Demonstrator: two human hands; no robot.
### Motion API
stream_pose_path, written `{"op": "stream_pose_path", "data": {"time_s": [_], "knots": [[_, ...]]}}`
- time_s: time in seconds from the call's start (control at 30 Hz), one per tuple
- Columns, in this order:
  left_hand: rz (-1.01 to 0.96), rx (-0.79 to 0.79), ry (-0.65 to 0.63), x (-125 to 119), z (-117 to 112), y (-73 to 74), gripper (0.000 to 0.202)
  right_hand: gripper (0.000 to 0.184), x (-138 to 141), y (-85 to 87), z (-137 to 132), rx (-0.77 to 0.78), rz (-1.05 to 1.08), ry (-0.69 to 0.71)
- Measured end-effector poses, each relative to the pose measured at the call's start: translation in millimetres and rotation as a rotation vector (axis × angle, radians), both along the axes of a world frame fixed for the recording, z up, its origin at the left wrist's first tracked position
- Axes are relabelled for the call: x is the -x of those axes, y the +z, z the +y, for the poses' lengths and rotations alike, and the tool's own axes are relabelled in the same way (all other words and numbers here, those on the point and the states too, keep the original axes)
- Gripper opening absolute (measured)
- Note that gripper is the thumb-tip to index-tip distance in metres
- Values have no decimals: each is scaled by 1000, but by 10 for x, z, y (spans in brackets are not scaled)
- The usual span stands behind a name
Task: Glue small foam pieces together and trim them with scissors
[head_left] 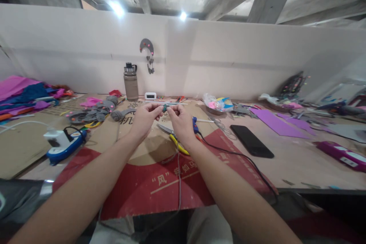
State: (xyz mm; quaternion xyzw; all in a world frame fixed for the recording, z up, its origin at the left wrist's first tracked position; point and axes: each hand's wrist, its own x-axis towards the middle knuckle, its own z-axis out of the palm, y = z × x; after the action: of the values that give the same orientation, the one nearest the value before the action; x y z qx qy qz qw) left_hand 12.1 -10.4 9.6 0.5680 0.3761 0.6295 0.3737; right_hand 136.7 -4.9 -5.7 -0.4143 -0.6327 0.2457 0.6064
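My left hand (146, 119) and my right hand (182, 122) meet above the cardboard sheet (126, 194). Both pinch a small dark-green piece (164, 108) between thumbs and fingers; its exact kind is too small to make out. A grey cord (179, 175) hangs below my right hand, over the cardboard's front edge; where its upper end goes is hidden. Under the right wrist lie scissors (175, 142) with yellow handles, blades pointing left. A blue-handled tool (195, 125) with a black cable sits just right of that hand, partly covered by it.
Left are a blue power strip (66, 148), grey felt pieces (88, 113) and coloured cloth (25, 91). A water bottle (130, 84) and small clock (150, 96) stand behind. Right lie a black phone (251, 141), purple felt (278, 122) and a filled bowl (215, 110).
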Motion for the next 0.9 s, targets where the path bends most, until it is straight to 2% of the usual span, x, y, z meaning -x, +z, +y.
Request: {"op": "stream_pose_path", "data": {"time_s": [0.43, 0.53, 0.63, 0.77, 0.9], "knots": [[164, -27, 3, 23, 36, -25, 18, 17, -29, 17, -3, -61, -127, -143], [157, -23, -34, 44, 46, -24, 18, 20, -45, 26, -10, -54, -96, -104], [131, 4, -109, 66, 49, -16, 17, 25, -62, 25, -2, -33, -79, -6], [66, 111, -244, 80, 52, 0, 19, 23, -90, -5, 65, 52, 11, 90], [-2, 209, -317, 68, 36, 18, 30, 21, -134, -28, 164, 126, 106, 123]]}}
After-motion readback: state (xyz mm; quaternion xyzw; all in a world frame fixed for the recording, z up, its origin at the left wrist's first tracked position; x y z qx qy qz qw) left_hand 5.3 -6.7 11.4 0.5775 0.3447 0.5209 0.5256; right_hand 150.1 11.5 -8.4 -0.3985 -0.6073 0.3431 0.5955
